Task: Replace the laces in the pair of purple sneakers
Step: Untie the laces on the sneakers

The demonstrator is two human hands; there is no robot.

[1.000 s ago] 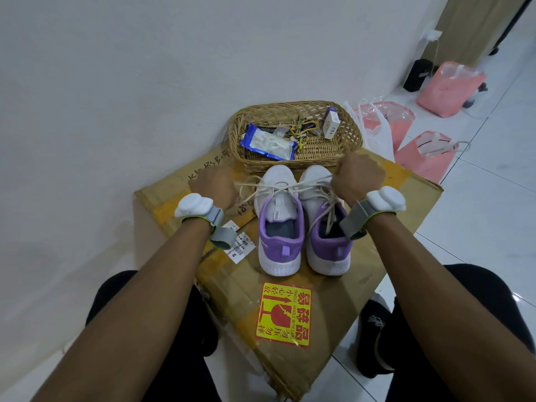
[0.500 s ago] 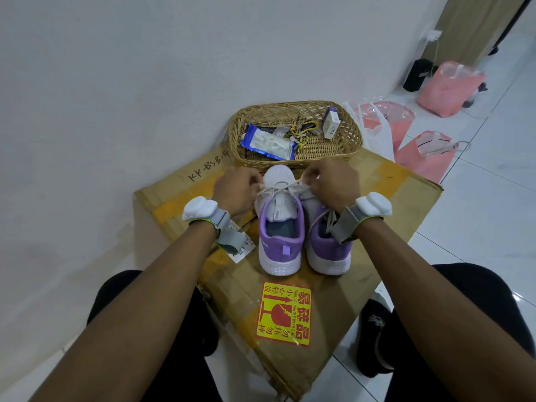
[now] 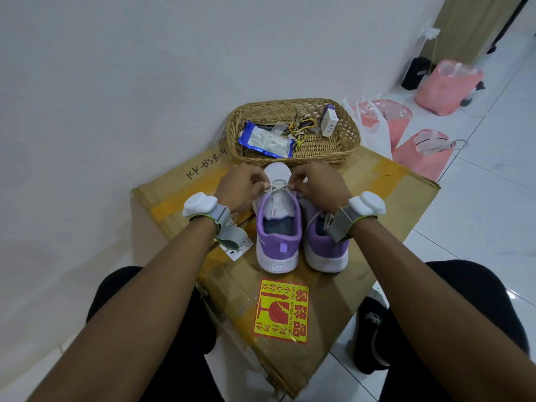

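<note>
On the cardboard box [image 3: 385, 198] the purple sneakers [image 3: 277, 248] stand side by side, heels toward the person. Left hand [image 3: 240, 188] and right hand [image 3: 320, 185] each pinch the white lace [image 3: 279, 185] across the left-side shoe. A yellow sticker [image 3: 280, 311] reads "FRAGILE HANDLE WITH CARE"; a carton [image 3: 329, 124] in the basket [image 3: 346, 140] reads "ERA".

A home, by the look of it: white tiled floor [image 3: 478, 204], plain wall [image 3: 116, 82], pink shopping bags [image 3: 446, 85], a wicker basket [image 3: 345, 140] of keys and oddments on a cardboard box [image 3: 391, 198].
</note>
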